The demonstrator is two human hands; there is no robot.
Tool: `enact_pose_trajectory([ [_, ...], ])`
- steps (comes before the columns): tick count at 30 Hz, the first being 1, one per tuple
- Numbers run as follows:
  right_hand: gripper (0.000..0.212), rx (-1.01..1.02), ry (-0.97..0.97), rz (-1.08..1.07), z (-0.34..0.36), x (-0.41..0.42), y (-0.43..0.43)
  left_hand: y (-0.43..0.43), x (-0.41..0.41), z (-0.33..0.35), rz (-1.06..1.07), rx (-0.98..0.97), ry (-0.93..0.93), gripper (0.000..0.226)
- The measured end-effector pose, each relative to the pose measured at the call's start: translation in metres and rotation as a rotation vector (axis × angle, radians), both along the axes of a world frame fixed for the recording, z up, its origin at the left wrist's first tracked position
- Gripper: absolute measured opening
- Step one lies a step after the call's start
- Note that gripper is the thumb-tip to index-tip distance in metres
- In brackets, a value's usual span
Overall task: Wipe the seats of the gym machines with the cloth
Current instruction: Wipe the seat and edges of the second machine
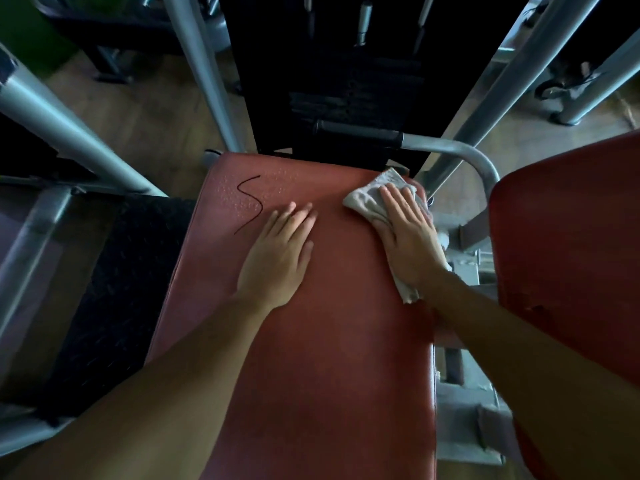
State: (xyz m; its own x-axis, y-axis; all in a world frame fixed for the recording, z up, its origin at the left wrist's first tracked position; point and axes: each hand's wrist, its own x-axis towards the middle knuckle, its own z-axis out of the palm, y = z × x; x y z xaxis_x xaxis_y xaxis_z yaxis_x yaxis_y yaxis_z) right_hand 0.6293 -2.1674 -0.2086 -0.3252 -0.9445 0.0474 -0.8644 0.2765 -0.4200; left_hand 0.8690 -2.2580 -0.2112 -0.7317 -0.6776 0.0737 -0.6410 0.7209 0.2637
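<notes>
A long red padded seat (332,341) of a gym machine fills the middle of the view. Near its far left corner there is a black wavy line (250,202) among water droplets. My right hand (410,237) lies flat with straight fingers on a grey-white cloth (363,199), pressing it onto the seat's far right corner. Part of the cloth sticks out under my wrist at the seat's right edge. My left hand (280,254) rests flat on the seat's middle, fingers straight, just right of the line.
A second red pad (571,254) stands close on the right. A grey bar with a black grip (360,131) curves past the seat's far end. Slanted grey frame tubes (204,71) rise on both sides, with a dark weight stack (353,98) behind. A black mat (114,299) lies left.
</notes>
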Motion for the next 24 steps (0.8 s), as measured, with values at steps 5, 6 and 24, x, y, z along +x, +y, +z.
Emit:
enact_pose_trajectory([
  [5,0.053,-0.007,-0.03,-0.083,0.004,-0.025,-0.04,0.001,-0.002,0.003,0.019,0.035,0.011,0.048],
  [6,0.051,-0.001,-0.025,-0.082,0.005,-0.028,-0.049,0.001,-0.002,0.003,0.024,0.041,0.009,0.048],
  [24,0.044,0.114,-0.123,-0.104,0.014,-0.057,-0.083,-0.002,-0.003,0.004,0.048,0.07,0.008,0.049],
])
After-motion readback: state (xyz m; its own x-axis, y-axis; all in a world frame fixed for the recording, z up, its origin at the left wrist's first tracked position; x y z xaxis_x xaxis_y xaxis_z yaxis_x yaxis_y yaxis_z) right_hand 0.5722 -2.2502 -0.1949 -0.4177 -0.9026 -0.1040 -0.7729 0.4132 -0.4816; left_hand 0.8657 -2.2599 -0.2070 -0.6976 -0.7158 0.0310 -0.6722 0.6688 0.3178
